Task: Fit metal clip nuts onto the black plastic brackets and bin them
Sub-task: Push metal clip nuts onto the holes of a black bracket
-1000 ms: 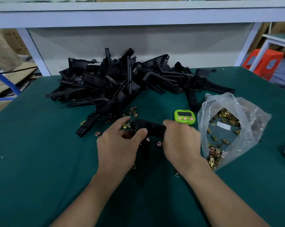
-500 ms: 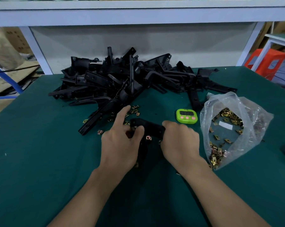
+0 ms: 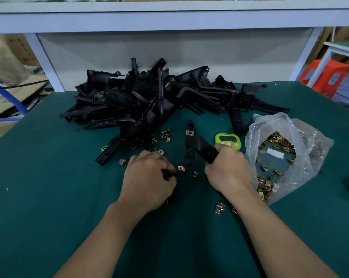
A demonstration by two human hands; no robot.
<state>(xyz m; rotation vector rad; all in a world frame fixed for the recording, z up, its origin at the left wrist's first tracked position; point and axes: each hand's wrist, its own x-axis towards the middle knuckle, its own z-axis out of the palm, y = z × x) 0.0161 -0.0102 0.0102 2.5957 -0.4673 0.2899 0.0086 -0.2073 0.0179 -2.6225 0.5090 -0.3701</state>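
Right hand (image 3: pixel 228 171) has its fingers wrapped round the lower end of a bracket (image 3: pixel 199 146), just left of the timer (image 3: pixel 228 139), with the rest of the bracket sticking up and away from the person. One fitted nut (image 3: pixel 189 133) is already on the top tab, up-left of the timer. The round lug nearer the person looks bare, so that's probably the next spot to fill.

Left hand (image 3: pixel 149 177) sits further left of the timer, knuckles up, fingers curled under with something dark at the tips. Can't tell from here whether it's pinching anything. A loose nut (image 3: pixel 181 169) lies on the mat (image 3: pixel 49 177) between the hands, down-left of the timer, with another just beside it, so there's no need to dig in the bag (image 3: pixel 314 145) on the timer's right.

How to do it well, imo: take the loose nut by its closed edge, open mouth facing the bracket, and slide it straight on until the holes line up. Go in crooked and these things tend to splay or pop off. Better for the right hand to turn the bare end toward the left than to make the left reach round.

The pile (image 3: pixel 149 101) behind the timer is big and no bin is in shot, so there's plenty left to do.
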